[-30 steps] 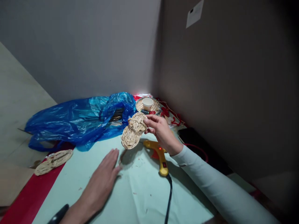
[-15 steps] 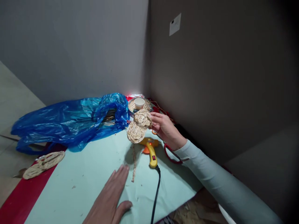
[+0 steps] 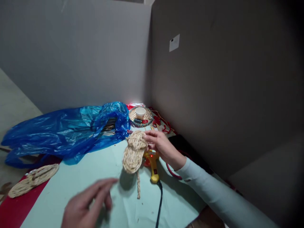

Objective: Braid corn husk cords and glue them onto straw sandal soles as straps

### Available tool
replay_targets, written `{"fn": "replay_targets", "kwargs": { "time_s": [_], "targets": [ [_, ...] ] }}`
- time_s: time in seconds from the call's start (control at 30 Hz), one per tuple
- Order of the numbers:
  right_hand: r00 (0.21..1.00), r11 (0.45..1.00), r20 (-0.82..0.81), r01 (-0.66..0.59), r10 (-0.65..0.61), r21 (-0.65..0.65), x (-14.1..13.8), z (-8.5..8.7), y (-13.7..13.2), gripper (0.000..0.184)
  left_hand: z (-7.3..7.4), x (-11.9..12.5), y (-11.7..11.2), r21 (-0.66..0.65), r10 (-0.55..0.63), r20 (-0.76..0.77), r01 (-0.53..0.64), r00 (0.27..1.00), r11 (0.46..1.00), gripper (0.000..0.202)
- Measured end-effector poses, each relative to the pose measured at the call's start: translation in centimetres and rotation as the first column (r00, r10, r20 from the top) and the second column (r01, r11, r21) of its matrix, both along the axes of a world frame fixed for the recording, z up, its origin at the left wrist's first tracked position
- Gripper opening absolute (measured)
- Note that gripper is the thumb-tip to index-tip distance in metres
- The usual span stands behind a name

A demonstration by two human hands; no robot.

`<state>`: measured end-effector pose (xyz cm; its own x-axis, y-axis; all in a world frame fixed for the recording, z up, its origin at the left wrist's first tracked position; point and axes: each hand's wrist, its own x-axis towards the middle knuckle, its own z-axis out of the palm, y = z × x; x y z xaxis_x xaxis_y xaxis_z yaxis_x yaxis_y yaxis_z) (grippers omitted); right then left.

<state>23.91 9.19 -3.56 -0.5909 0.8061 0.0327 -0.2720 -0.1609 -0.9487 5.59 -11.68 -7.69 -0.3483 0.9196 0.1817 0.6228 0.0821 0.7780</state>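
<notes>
My right hand (image 3: 163,146) pinches a woven straw slipper (image 3: 133,155) by the side of its strap, holding it above the table with its sole end toward me. Under it, a short braided straw cord (image 3: 138,186) lies on the pale green sheet. A yellow hot glue gun (image 3: 154,166) with a lit red light lies just below my right hand. My left hand (image 3: 89,201), a little blurred, hovers at the lower left with the index finger stretched out and the others partly bent, apart from the slipper and holding nothing.
A blue plastic bag (image 3: 68,129) with dark contents lies at the back left. A second straw slipper (image 3: 33,180) rests on the red left edge. At the back, a woven tray (image 3: 148,115) holds a white bowl (image 3: 140,112). A black cable (image 3: 160,202) runs toward me; grey walls meet behind.
My left hand has risen from lying flat and shifted left, its fingers now partly bent. The slipper and right hand sit lower in view. The camera has tilted up slightly.
</notes>
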Motion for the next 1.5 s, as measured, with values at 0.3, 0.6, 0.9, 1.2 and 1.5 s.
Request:
{"fn": "replay_targets", "kwargs": {
  "time_s": [0.3, 0.6, 0.9, 1.2, 1.5],
  "targets": [
    [0.955, 0.947, 0.211, -0.25, 0.206, 0.204, -5.3, -2.2, -3.4, 0.009, 3.3, -1.4, 5.7, -0.005, 0.084, 0.497, -0.094, 0.864, 0.996, 0.043],
    [0.894, 0.892, 0.427, -0.298, 0.137, 0.339, -4.2, -2.1, -3.3, 0.024, 1.1, -2.1, 4.8, -0.034, 0.152, 0.596, -0.164, 0.789, 0.986, 0.041],
    [0.834, 0.854, 0.524, -0.392, 0.173, 0.341, -4.5, -1.5, -4.8, 0.023, 0.4, -1.3, 3.9, -0.106, 0.222, 0.651, -0.203, 0.726, 0.973, 0.042],
    [0.732, 0.805, 0.679, -0.437, 0.058, 0.402, -4.7, -1.0, -5.4, 0.016, -0.5, -0.6, 3.0, -0.095, 0.136, 0.635, -0.098, 0.761, 0.991, 0.04],
    [0.784, 0.871, 0.619, -0.335, 0.048, 0.358, -5.2, -2.6, -3.5, 0.026, -0.1, -1.3, 3.5, 0.046, -0.005, 0.334, -0.011, 0.943, 0.999, 0.04]
  ]
}}
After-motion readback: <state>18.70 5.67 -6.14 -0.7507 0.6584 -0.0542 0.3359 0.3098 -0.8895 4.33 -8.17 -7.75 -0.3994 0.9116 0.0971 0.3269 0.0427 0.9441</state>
